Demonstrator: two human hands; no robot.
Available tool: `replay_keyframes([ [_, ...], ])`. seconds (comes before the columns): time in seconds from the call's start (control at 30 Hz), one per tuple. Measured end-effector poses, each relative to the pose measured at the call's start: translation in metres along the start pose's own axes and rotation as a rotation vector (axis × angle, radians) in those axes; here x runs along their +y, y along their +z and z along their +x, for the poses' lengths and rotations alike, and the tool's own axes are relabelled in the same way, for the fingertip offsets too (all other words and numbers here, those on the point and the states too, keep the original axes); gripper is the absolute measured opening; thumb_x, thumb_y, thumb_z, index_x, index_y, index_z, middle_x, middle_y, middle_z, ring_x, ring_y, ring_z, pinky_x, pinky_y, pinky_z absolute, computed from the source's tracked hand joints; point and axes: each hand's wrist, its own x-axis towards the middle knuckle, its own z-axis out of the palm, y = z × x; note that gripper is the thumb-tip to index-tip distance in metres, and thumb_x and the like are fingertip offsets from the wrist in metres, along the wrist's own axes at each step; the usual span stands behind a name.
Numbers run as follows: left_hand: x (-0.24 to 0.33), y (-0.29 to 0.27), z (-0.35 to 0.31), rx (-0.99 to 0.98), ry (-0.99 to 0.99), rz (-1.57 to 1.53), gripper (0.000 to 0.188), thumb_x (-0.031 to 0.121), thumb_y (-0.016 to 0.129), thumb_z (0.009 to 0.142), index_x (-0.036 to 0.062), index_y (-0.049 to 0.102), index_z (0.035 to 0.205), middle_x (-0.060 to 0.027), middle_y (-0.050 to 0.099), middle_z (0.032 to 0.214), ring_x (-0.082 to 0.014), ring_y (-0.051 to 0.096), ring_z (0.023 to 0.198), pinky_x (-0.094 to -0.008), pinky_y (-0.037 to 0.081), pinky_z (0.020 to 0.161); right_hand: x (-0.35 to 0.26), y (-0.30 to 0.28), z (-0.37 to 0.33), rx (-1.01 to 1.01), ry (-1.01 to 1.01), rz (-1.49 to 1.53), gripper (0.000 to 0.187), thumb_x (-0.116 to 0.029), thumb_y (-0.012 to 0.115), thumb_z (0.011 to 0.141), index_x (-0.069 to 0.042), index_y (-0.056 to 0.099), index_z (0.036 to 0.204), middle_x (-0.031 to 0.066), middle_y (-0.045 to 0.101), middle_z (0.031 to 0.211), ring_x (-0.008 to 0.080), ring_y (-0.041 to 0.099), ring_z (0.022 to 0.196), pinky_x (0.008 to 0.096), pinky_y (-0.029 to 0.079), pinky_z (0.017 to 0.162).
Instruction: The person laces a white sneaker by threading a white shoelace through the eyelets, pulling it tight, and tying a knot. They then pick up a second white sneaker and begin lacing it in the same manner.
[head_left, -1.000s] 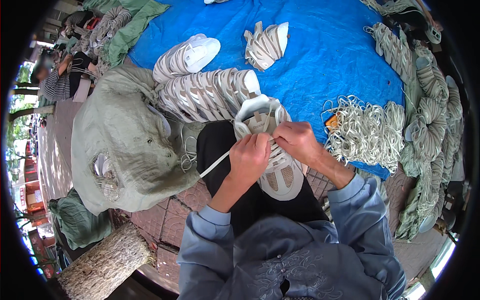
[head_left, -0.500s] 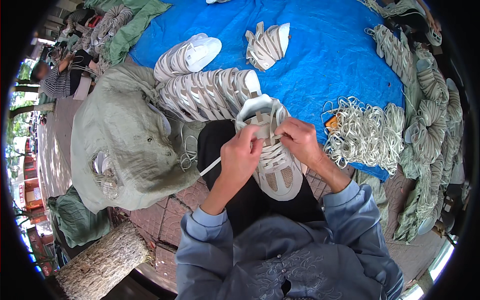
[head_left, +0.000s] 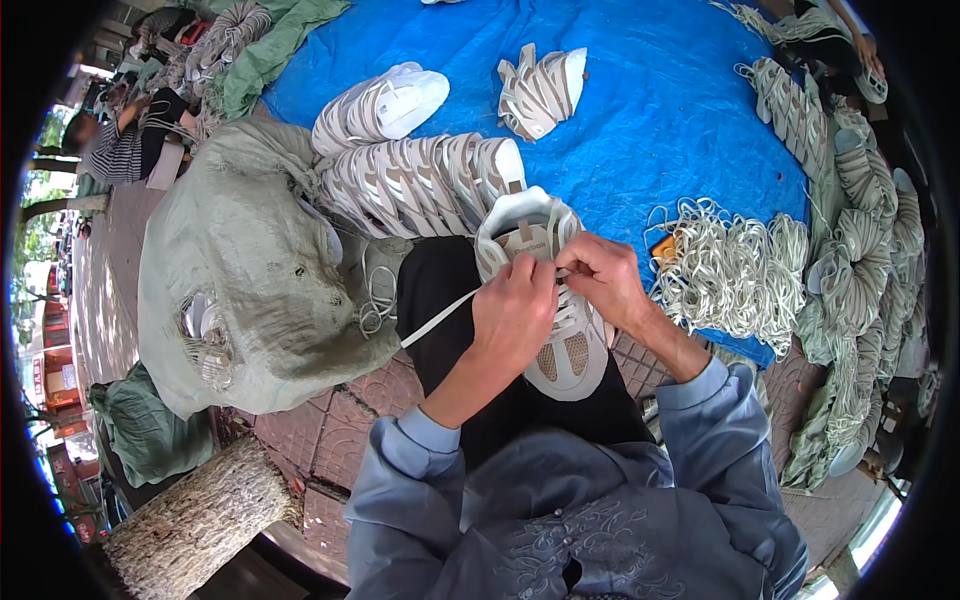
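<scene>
A white and beige sneaker (head_left: 570,365) rests on my lap, its toe toward me and its opening away. My left hand (head_left: 515,305) is closed in a pinch over the upper lacing, and a flat white shoelace (head_left: 440,320) trails from it to the left across my dark trouser leg. On the other side of the tongue (head_left: 527,243), my right hand (head_left: 603,275) pinches at the eyelets near the ankle opening, fingertips close to the left ones. The lace crosses the lower part of the shoe. My fingers hide just what each fingertip grips.
Ahead lies a blue tarp (head_left: 660,110) with a row of nested shoe uppers (head_left: 420,185) and a smaller stack (head_left: 540,90). A heap of white laces (head_left: 735,270) sits at right, a bulky grey-green sack (head_left: 270,270) at left. More stacks line the right; a person (head_left: 120,145) sits far left.
My left hand has moved right and slightly up, toward the right hand, drawing the trailing lace across with it. My right hand stays near the eyelets.
</scene>
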Motion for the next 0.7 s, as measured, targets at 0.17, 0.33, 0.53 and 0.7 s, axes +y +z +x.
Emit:
replay_keyframes([
  [0.17, -0.005, 0.010, 0.002, 0.090, -0.034, -0.048, 0.010, 0.001, 0.059, 0.063, 0.0063, 0.055, 0.071, -0.0064, 0.047, 0.062, -0.0220, 0.052, 0.050, -0.0313, 0.043, 0.043, -0.002, -0.001, -0.001, 0.006, 0.093, 0.168, 0.014, 0.007, 0.057, 0.061, -0.003, 0.053, 0.070, 0.0039, 0.051, 0.063, 0.0113, 0.050, 0.055, 0.0255, 0.040, 0.048],
  [0.33, -0.011, 0.013, -0.007, 0.248, -0.146, -0.216, 0.015, -0.004, 0.059, 0.062, 0.0069, 0.056, 0.072, -0.0077, 0.053, 0.061, -0.0225, 0.054, 0.047, -0.0301, 0.042, 0.042, 0.000, -0.014, 0.006, -0.120, 0.279, 0.287, 0.014, 0.005, 0.061, 0.063, -0.003, 0.055, 0.073, 0.0024, 0.057, 0.066, 0.0068, 0.052, 0.056, 0.0225, 0.041, 0.049],
  [0.53, -0.011, 0.014, -0.010, 0.259, -0.112, -0.221, 0.015, -0.002, 0.060, 0.062, 0.0075, 0.056, 0.073, -0.0068, 0.050, 0.060, -0.0225, 0.052, 0.047, -0.0308, 0.041, 0.042, -0.004, -0.010, 0.019, -0.320, 0.154, 0.038, 0.018, -0.002, 0.065, 0.064, -0.004, 0.056, 0.079, 0.0018, 0.057, 0.064, 0.0068, 0.052, 0.054, 0.0210, 0.040, 0.046],
  [0.7, -0.013, 0.010, -0.010, 0.198, 0.006, -0.154, 0.015, 0.000, 0.062, 0.061, 0.0075, 0.053, 0.072, -0.0053, 0.047, 0.061, -0.0216, 0.051, 0.049, -0.0315, 0.041, 0.043, -0.002, -0.012, 0.034, -0.509, 0.526, 0.502, 0.020, 0.000, 0.064, 0.062, -0.004, 0.055, 0.078, 0.0010, 0.055, 0.062, 0.0044, 0.047, 0.050, 0.0193, 0.032, 0.040],
])
